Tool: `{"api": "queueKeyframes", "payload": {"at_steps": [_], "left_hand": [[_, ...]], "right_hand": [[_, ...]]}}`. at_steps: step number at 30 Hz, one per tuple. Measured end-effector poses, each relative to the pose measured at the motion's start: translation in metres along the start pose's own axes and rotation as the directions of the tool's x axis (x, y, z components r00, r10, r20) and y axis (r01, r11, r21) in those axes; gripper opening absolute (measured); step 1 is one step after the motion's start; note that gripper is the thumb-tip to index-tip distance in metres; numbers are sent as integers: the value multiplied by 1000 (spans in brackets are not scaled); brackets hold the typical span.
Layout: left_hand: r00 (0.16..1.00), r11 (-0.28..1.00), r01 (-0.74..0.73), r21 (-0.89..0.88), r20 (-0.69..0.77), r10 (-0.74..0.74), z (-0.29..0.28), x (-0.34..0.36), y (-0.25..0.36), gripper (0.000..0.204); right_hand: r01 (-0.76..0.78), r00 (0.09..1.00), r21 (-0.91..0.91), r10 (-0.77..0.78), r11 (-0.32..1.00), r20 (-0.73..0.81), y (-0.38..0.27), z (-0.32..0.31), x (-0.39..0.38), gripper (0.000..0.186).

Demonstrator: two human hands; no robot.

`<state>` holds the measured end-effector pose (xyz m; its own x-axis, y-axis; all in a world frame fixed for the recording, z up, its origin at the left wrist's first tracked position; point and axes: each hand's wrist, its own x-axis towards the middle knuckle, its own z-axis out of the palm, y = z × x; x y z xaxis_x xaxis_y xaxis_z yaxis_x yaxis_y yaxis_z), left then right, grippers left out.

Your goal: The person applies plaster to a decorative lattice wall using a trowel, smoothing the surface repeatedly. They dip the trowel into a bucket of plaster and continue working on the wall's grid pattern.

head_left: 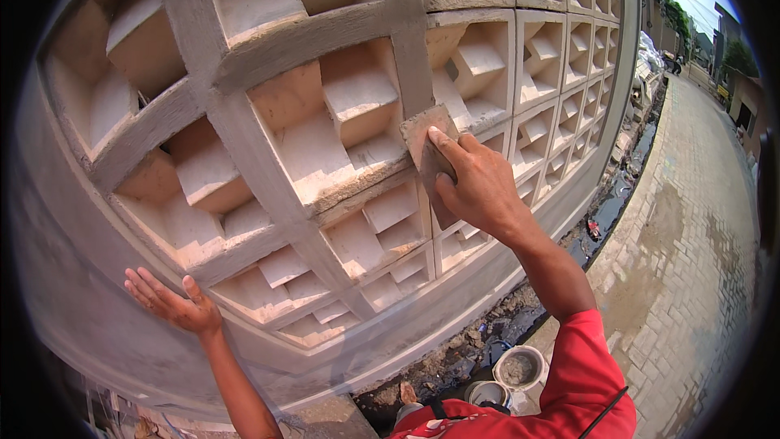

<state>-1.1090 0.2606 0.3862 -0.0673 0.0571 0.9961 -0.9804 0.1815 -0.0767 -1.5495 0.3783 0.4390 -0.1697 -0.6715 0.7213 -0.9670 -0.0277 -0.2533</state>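
A pale wall point(357, 272) of hollow, stepped blocks fills most of the view, its squares framed by grey strips point(268, 142). On the right a paved street point(691, 219) runs away into the distance, with a dark, wet ditch point(611, 207) between it and the wall.

The right hand point(481, 187) holds a flat, thin plate point(421, 124), smeared with grey, at a meeting of strips near the middle of the wall. Its index finger lies along the plate's face, pointing toward the upper end, and the thumb presses lower down; the other fingers are mostly hidden. The plate's upper end reaches past the fingertip and its lower end shows below the hand. Whether its far side touches the strip cannot be told.

The left hand point(183, 306) is empty and spread, fingers point(145, 286) close together and thumb apart, in front of the wall's smooth lower part; contact there is unclear.

Block openings with sharp ledges lie on both sides of the plate. Open air surrounds the left hand, well apart from the right. Below the right arm, beside the red sleeve point(587, 362), stand two buckets point(543, 364), one holding grey mortar point(517, 370).
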Motion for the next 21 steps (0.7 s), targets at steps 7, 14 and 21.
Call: {"api": "queueKeyframes", "payload": {"at_steps": [7, 14, 21], "left_hand": [[999, 1000, -15, -24, -39, 14, 3, 1, 1, 70], [996, 998, -58, 7, -60, 59, 8, -7, -13, 63], [987, 994, -108, -12, -118, 106, 8, 4, -5, 61]], "right_hand": [[65, 975, 4, -63, 998, -214, -18, -42, 62, 59], [40, 996, 19, -38, 999, -84, -12, 5, 20, 62], [96, 990, 84, -86, 992, -114, -10, -30, 33, 58]]}}
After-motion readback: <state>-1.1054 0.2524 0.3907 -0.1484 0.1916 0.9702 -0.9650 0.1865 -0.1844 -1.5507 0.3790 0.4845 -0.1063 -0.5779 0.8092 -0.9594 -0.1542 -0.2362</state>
